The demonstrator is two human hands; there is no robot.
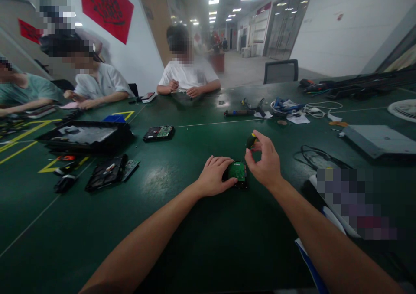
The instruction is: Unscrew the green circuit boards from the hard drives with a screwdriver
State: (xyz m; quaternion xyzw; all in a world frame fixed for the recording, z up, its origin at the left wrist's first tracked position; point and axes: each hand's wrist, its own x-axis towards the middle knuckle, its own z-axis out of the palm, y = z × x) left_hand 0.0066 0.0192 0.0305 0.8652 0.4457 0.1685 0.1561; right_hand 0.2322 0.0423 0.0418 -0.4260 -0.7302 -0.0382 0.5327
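In front of me a hard drive (237, 171) lies on the green table, its green circuit board facing up in a black body. My left hand (216, 174) holds it from the left, thumb along the near side and fingers over the far side, covering its left part. Just above its right edge, my right hand (264, 159) pinches the dark green and yellow handle of a screwdriver (251, 141) between thumb and fingers. The screwdriver stands roughly upright; its shaft and tip cannot be made out.
Left of me are another drive (159, 133), a black tray (87, 135) and an opened black device (107, 172). Cables (289, 106) and a grey metal box (380, 140) lie to the right. A person (188, 77) sits opposite; others sit at the far left.
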